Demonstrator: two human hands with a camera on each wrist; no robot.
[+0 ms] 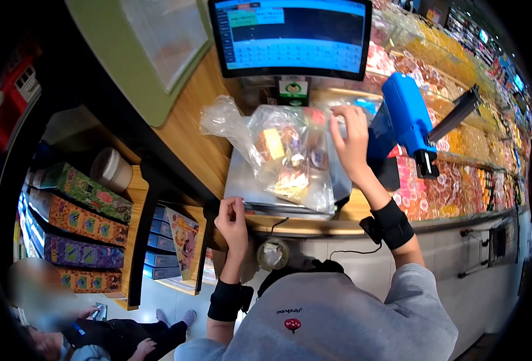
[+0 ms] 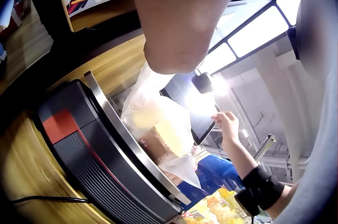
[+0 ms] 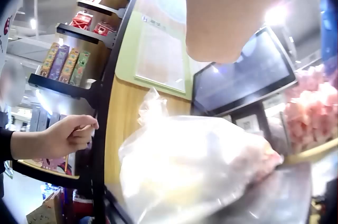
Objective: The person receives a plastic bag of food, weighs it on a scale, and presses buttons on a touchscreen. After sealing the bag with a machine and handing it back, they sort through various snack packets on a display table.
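A clear plastic bag (image 1: 293,159) with packaged food inside lies on the metal plate of a weighing scale (image 1: 242,186); its bunched neck points to the left. My right hand (image 1: 353,141) hovers by the bag's right side, below the touchscreen monitor (image 1: 293,39), its fingers relaxed with nothing in them. In the left wrist view the right hand (image 2: 228,128) appears raised above the level of the bag (image 2: 166,134). Off the scale's front left corner, my left hand (image 1: 232,222) hangs with loosely curled fingers, holding nothing. The right wrist view shows this left hand (image 3: 68,137) apart from the bag.
A blue device (image 1: 407,111) with a black arm stands right of the scale. Beyond it, bins of packaged sweets (image 1: 440,186) line the right. Shelves with colourful boxes (image 1: 82,249) are at left, where another person (image 1: 110,337) stands. A bin (image 1: 273,254) sits below the counter.
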